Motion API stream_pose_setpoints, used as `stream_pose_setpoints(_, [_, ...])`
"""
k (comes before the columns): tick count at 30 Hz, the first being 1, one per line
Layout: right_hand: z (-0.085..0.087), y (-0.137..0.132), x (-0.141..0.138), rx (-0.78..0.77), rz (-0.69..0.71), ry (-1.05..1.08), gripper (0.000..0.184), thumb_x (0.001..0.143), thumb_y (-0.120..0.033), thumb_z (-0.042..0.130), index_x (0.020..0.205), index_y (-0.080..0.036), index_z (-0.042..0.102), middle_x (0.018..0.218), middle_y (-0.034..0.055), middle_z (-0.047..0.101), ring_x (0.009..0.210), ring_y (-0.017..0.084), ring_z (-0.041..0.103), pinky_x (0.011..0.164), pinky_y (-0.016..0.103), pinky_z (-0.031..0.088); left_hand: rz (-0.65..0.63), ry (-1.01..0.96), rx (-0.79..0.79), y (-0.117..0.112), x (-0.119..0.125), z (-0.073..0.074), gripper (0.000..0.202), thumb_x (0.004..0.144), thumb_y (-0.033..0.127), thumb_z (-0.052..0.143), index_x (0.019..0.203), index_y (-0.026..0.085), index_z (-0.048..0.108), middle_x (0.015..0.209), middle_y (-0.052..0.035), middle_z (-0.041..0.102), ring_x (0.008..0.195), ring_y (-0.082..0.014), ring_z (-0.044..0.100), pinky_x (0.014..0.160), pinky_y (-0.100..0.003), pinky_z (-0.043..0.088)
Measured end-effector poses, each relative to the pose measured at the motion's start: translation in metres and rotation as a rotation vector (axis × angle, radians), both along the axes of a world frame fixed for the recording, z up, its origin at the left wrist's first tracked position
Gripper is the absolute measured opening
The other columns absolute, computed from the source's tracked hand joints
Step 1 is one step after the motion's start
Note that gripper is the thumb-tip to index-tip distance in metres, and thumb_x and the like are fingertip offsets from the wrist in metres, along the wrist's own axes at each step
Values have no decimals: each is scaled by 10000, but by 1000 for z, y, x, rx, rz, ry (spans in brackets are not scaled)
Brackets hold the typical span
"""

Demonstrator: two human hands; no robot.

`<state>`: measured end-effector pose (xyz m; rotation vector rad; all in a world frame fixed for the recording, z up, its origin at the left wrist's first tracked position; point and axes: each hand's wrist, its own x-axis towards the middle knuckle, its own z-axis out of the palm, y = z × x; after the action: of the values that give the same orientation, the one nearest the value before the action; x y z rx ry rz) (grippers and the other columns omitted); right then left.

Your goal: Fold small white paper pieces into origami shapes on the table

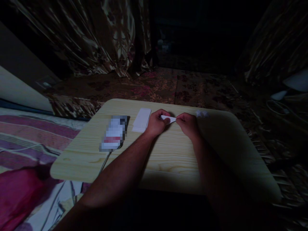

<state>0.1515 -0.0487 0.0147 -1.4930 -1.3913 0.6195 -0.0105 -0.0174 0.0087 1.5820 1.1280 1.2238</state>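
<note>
Head camera, and I've got both hands in my feed, low over the pale wood-grain table (pixel 175 163). Here's the piece in play: a small white paper piece (pixel 169 119), held between the hands, its long axis running left to right and tapering toward the right. The left hand (pixel 157 123) has the broad end, thumb on top, fingers curled beneath; the right hand (pixel 188 125) is closed down to a fingertip pinch right at the narrow tip. No open palm on either side! Whether the paper is folded, I can't tell from up here.

Just left of the left hand, the nearer one, lies a stack of white paper strips (pixel 141 118), long axis pointing away from me and slightly rightward. Over on the other flank, small white paper pieces (pixel 201 113) sit just beyond the right hand. Farther left, a pixelated flat object (pixel 114 133), well apart from the right hand.
</note>
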Motion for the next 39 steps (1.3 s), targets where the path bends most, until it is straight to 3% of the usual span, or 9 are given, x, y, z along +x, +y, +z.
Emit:
stream_pose_setpoints(13, [-9, 5, 5, 19, -9, 16, 140, 697, -298, 608, 736, -182, 675, 597, 4, 640, 544, 143, 557, 522, 248, 405, -6, -51, -42, 3, -1, -5, 174, 648, 212, 676, 819, 184, 660, 676, 17, 632, 543, -103, 494, 494, -229, 358])
stream_pose_setpoints(25, [-6, 3, 3, 10, 17, 25, 204, 733, -373, 605, 714, -179, 666, 584, -5, 620, 529, 130, 527, 510, 243, 384, -36, -67, -38, 2, 0, -4, 204, 648, 226, 686, 845, 175, 673, 752, 1, 672, 567, -103, 530, 537, -231, 401])
stream_pose_setpoints(39, [-7, 4, 6, 33, -12, 39, 227, 741, -394, 611, 716, -178, 675, 576, 0, 631, 532, 137, 548, 510, 253, 386, 32, -382, -169, 9, 1, -4, 224, 649, 257, 710, 844, 151, 674, 623, 12, 596, 550, -101, 524, 546, -230, 422])
